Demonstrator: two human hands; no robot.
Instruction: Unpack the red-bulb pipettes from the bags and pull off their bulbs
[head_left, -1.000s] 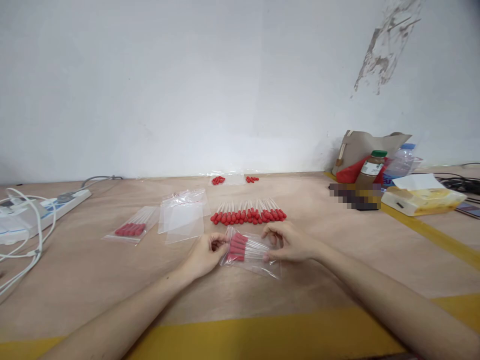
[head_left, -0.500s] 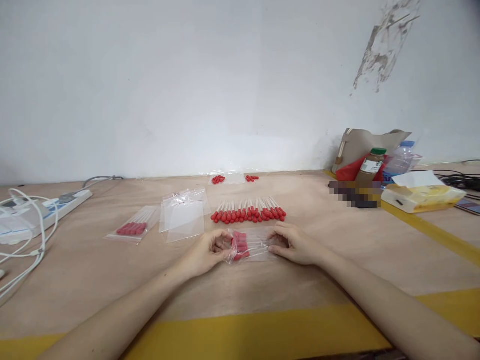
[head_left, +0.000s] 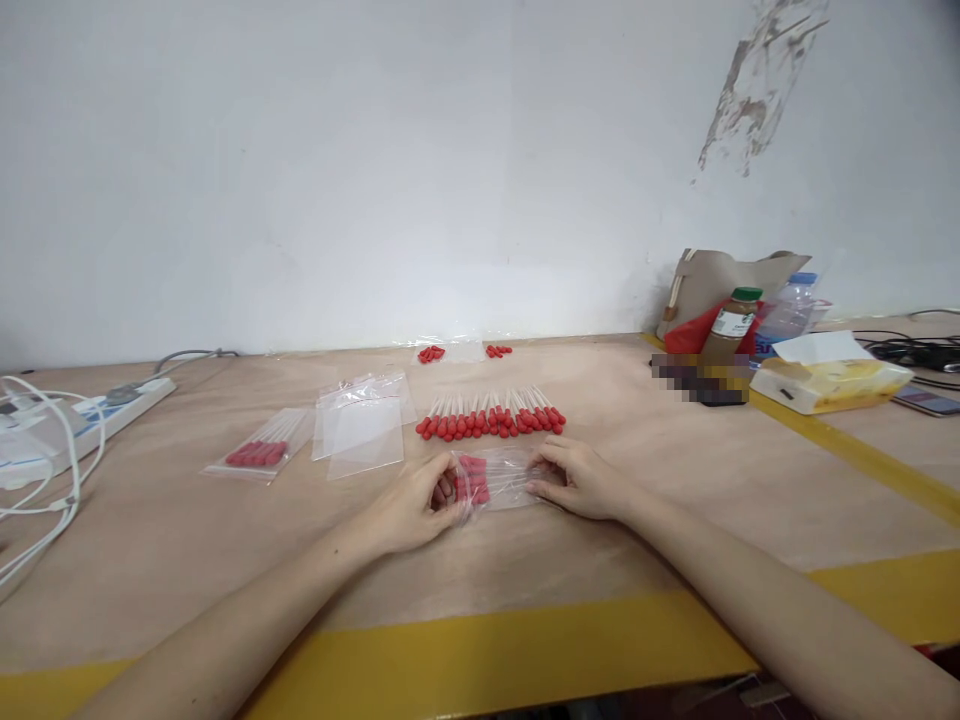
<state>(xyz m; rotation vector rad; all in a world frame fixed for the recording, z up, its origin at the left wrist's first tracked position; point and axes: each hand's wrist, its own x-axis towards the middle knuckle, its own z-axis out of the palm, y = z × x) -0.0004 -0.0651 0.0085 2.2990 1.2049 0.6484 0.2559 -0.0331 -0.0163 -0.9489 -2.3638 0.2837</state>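
A clear plastic bag (head_left: pixel 514 492) with several red-headed white sticks (head_left: pixel 472 482) inside lies between my hands, the red heads toward the left. My left hand (head_left: pixel 416 505) pinches the bag's left end beside the heads, its fingers curled. At the opposite end, the thumb and fingers of my right hand (head_left: pixel 577 480) close on the bag. Just beyond it a row of loose red-headed sticks (head_left: pixel 491 417) is laid out, heads toward me. Flat clear bags (head_left: pixel 365 432) overlap on the left, and farther left rests a filled bag (head_left: pixel 259 450) of the same sticks.
Small red pieces (head_left: pixel 431 354) lie with clear plastic by the wall. At left are a power strip (head_left: pixel 90 430) and white cables (head_left: pixel 71 500). To the right stand a green-capped bottle (head_left: pixel 731 325), a clear bottle (head_left: pixel 791 305), a tissue pack (head_left: pixel 832 375) and a phone (head_left: pixel 930 400).
Inside the bag, the red heads now sit in a more even row. Both hands keep their grip on the bag's ends. The whole view has shifted slightly.
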